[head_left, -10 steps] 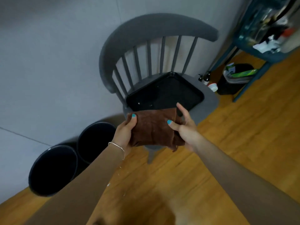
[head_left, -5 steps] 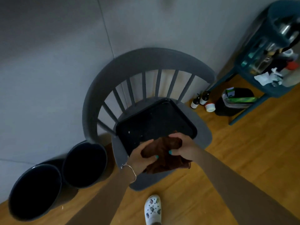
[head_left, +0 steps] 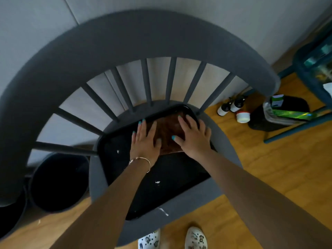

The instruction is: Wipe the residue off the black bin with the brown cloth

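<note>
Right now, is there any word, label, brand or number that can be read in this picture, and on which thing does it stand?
No text can be read.
Two small dark bottles on the floor: white labels, print too small to read.
Green and white package in the black floor bin: markings blurred.
White jar: no print visible.
Black bin, brown cloth, chair: no writing shows.

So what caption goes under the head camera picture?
Both hands, left and right, press a brown cloth into the black bin on a grey chair.
</note>
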The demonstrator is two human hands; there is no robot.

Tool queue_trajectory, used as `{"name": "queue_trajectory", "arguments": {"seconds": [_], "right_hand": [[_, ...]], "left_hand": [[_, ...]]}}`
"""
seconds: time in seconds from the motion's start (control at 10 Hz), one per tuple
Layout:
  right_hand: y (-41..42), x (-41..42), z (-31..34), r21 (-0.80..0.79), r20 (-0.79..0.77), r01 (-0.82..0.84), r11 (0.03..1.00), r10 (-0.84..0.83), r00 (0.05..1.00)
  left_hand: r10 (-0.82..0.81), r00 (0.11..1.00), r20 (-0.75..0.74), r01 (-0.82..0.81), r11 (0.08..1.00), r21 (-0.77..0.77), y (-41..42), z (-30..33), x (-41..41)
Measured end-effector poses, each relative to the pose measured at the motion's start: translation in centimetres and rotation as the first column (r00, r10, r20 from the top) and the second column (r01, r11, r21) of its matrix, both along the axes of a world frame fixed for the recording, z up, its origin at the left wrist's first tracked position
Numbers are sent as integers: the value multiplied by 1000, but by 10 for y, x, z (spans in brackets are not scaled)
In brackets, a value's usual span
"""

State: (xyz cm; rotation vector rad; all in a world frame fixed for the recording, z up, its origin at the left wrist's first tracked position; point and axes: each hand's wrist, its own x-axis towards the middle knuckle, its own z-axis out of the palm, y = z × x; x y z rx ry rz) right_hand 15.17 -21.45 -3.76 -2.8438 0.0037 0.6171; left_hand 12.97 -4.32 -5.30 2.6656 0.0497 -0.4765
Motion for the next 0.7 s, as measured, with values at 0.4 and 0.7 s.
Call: {"name": "queue_trajectory", "arguments": {"seconds": [0.4,0.7], "right_hand": [[-11,1,-6,-304,-180,-336,891,292,939],[-66,-63,97,-179,-409,-103,978,21,912]], "left_hand": [[-204,926,-319,337,826,452,2,4,3],[-13,815,-580,155,968,197,-28,106,-49]]}}
